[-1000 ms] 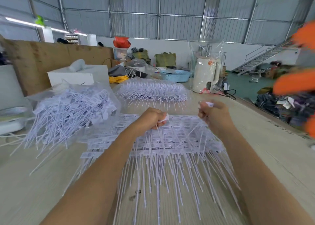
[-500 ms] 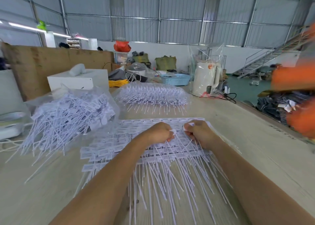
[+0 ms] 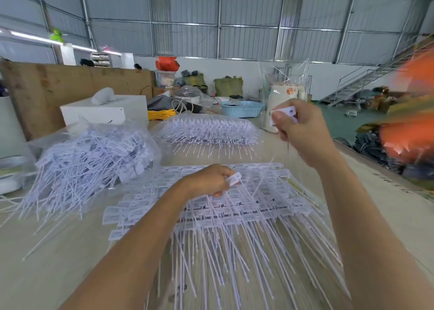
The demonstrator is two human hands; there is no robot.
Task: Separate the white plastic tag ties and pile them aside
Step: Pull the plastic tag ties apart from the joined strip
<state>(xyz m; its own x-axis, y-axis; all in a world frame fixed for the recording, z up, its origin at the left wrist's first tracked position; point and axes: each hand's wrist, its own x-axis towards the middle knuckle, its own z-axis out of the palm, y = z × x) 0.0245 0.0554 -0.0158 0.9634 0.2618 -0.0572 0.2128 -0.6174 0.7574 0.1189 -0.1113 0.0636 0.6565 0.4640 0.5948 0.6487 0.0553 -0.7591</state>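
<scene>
Up from the sheet has come the right hand (image 3: pixel 303 133), fingers pinching a freed tag tie (image 3: pixel 283 114); left hand (image 3: pixel 209 180) pinches the next tag (image 3: pixel 233 179), steadying the joined ties (image 3: pixel 234 206) on the counter (image 3: pixel 58 251).

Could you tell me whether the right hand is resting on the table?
No, the right hand is raised above the table, pinching a tag tie.

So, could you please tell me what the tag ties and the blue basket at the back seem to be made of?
The tag ties look like thin white plastic, slightly translucent: moulded flat heads joined in rows, with fine flexible tails splaying out. The blue basket also looks like plastic, probably moulded, with a matte pale surface and perforated walls.
</scene>
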